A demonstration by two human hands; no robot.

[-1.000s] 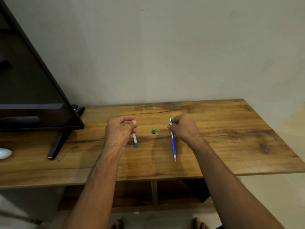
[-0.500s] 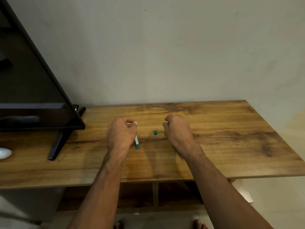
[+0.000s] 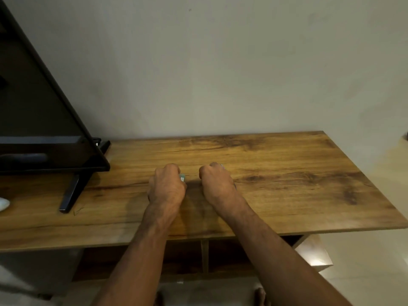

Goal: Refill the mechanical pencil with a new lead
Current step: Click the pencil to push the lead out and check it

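At the bottom edge, a bare toe shows on the pale floor. Above it, two bare forearms reach up and forward over the front edge of the wooden surface, under which open shelf compartments with a central divider lie in shadow.

The left hand is seen from the back, curled into a loose fist near the middle of the surface. At its upper right edge a small pale green and white lead case sticks out, pinched by the curled fingers; only a short end of it shows, and it is blurred. A very thin dark line runs from that end toward the other hand; whether it is a lead cannot be told.

The right hand is just beside the left, also curled with knuckles up. A small pale tip shows at its far edge. The pencil itself is hidden inside this hand, so the fingers appear closed around something, but what they grip cannot be told. Both hands cast a shadow on the wood between and beneath them.

Farther left, a dark flat screen stands on a black angled foot, and a white rounded object lies at the left edge. Behind everything rises a plain grey-green wall.
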